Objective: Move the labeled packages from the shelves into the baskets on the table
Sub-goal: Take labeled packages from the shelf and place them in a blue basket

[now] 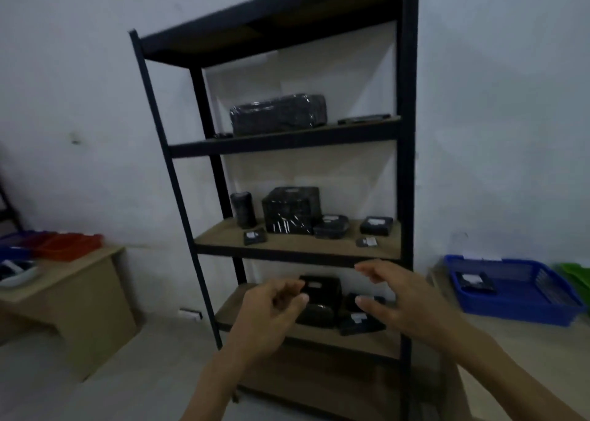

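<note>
A black metal shelf unit (287, 141) stands against the white wall with black wrapped packages on three levels. A long package (278, 114) lies on the upper shelf. A big box (290, 209), a cylinder (243, 209) and several small labeled packages (376, 225) sit on the middle shelf. More black packages (321, 296) lie on the lower shelf. My left hand (271, 309) and my right hand (399, 296) hover in front of the lower shelf, fingers loosely spread, holding nothing. A blue basket (510, 285) on the right table holds one package (474, 281).
A green basket (576, 275) stands beside the blue one at the right edge. On the left a wooden table (73, 293) carries a red basket (68, 245), blue baskets and a white one. Bare floor lies between the left table and the shelf.
</note>
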Motion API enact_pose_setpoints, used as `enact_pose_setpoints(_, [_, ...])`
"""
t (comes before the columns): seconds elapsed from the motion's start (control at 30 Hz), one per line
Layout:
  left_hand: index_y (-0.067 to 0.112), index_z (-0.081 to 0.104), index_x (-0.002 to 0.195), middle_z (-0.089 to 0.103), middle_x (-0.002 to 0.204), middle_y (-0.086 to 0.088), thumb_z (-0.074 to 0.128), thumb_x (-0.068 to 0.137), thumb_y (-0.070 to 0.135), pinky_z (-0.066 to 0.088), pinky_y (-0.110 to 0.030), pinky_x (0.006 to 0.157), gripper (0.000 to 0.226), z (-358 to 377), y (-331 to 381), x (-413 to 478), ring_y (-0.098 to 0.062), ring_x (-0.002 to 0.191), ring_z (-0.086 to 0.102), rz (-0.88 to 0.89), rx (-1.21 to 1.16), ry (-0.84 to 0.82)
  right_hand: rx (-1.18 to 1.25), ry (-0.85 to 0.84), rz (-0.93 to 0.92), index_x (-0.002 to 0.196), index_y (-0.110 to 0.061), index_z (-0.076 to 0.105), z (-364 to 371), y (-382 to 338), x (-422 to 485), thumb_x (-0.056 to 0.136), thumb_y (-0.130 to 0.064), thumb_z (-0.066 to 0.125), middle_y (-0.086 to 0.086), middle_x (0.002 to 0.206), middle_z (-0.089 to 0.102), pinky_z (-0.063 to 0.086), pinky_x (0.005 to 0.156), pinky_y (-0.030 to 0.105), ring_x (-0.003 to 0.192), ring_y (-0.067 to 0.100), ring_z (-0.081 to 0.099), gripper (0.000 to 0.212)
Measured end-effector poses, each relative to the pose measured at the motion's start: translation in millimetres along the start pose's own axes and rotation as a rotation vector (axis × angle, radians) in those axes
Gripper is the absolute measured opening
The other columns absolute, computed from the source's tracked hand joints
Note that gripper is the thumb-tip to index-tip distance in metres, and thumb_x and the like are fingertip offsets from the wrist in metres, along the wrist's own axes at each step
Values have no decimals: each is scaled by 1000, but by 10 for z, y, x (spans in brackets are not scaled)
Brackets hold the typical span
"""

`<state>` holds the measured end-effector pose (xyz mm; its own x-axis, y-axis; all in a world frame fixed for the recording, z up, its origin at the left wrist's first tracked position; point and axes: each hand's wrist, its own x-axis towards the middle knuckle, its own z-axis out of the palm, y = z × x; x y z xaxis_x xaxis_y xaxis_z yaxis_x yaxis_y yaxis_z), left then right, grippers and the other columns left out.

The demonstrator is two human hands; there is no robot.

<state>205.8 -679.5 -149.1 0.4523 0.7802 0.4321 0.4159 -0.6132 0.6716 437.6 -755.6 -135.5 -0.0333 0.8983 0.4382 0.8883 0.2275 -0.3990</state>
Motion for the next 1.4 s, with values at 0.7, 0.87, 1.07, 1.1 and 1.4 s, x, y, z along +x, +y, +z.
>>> enact_pose_setpoints(0.7, [25, 58, 120, 63, 99, 14, 60, 91, 30, 44, -8, 71, 29, -2032, -1884, 2262, 1, 91, 59, 45, 171, 204, -120, 34, -219, 132, -31, 41, 1145, -811, 3773, 87, -46, 59, -8, 131, 51, 46, 94, 34, 113, 9, 51, 50])
enact_pose_setpoints(0.87, [22, 59, 121, 63, 96, 13, 62, 90, 29, 40, 2, 68, 32, -2481, -2443, 3022, 5, 86, 57, 113, 155, 221, -235, 63, -229, 134, -31, 40, 1489, -960, 4624, 88, -45, 58, -9, 136, 45, 41, 100, 33, 121, 9, 44, 51])
enact_pose_setpoints(1.07, [23, 57, 124, 60, 111, 8, 64, 89, 32, 41, -5, 69, 36, -2913, -3006, 3941, -1, 95, 56, 208, 152, 168, -328, 109, -195, 129, -30, 44, 1840, -1199, 5496, 87, -44, 59, -8, 129, 47, 45, 96, 35, 116, 10, 47, 47])
enact_pose_setpoints(1.1, [23, 56, 125, 58, 114, 9, 64, 89, 32, 40, -6, 73, 38, -2979, -3075, 4099, -1, 99, 54, 231, 159, 160, -351, 121, -189, 129, -30, 44, 1866, -1239, 5631, 87, -44, 59, -9, 128, 48, 45, 94, 33, 114, 9, 48, 47])
enact_pose_setpoints(1.4, [24, 56, 125, 57, 126, 3, 51, 79, 65, 37, -44, 103, 61, -3390, -3611, 5392, -16, 116, 50, 426, 433, 344, -462, 211, -217, 115, -26, 55, 1804, -1406, 6808, 90, -45, 53, -5, 112, 57, 47, 83, 37, 100, 15, 55, 31])
